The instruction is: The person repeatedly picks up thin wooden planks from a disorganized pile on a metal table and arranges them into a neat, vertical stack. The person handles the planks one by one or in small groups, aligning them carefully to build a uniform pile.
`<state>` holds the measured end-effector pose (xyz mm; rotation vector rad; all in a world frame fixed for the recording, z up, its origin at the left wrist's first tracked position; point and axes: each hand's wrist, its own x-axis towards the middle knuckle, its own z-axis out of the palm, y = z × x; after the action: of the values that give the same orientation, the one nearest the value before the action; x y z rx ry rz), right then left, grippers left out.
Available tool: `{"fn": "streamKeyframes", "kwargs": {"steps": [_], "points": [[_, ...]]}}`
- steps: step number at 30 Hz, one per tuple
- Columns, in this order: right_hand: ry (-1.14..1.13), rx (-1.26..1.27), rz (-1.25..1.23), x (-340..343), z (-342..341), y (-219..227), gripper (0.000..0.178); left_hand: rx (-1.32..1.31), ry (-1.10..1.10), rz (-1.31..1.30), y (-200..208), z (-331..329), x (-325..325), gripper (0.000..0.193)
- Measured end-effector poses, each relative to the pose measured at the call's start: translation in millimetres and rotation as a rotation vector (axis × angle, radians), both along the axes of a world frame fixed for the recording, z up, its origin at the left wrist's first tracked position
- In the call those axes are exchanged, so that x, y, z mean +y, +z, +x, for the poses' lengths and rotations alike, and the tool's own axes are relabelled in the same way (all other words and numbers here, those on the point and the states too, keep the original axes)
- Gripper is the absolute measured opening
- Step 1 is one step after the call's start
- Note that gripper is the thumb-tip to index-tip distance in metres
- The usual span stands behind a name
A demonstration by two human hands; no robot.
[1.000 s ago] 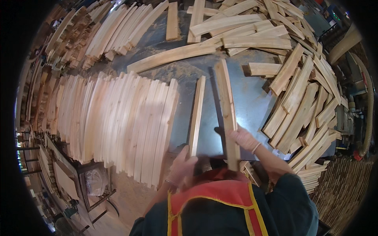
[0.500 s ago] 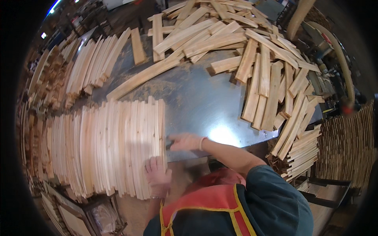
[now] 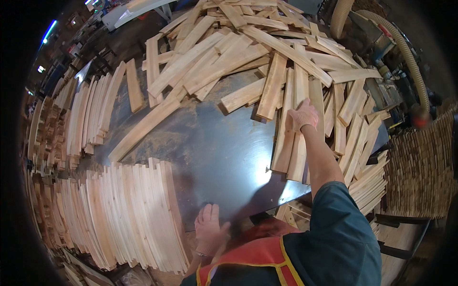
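Note:
My right hand (image 3: 304, 117), in a pale pinkish glove, reaches into the right side of a loose pile of pale boards. Its fingers curl over a wooden board (image 3: 296, 159) that lies lengthwise near the table's right edge; another board (image 3: 284, 148) lies close along its left side. Low in the middle, my left hand (image 3: 208, 231), gloved alike, has its fingers stretched and holds nothing. It hovers by the table's front edge, just right of a tightly packed row of upright-edged boards (image 3: 138, 214).
The dark metal table (image 3: 210, 143) carries scattered sawdust. A single board (image 3: 143, 131) lies slanted behind the row. More boards (image 3: 90, 114) stand at the far left. Stacked slats (image 3: 420, 167) rise at the right, below a ribbed hose (image 3: 410, 62).
My right hand has gone from beside the packed row to the pile on the right. The left has come off the row's right end. The whole view has shifted.

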<state>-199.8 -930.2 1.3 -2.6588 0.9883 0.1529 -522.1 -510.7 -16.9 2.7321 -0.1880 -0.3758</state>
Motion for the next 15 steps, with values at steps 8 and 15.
{"fn": "streamKeyframes", "kwargs": {"steps": [8, 15], "points": [[0.515, -0.015, 0.593, 51, -156, 7, 0.079, 0.063, 0.024, -0.232, -8, 69, -73, 0.094], [0.417, -0.212, -0.105, -11, -129, -43, 0.089, -0.055, -0.068, 0.017, -30, 78, -123, 0.094]]}}
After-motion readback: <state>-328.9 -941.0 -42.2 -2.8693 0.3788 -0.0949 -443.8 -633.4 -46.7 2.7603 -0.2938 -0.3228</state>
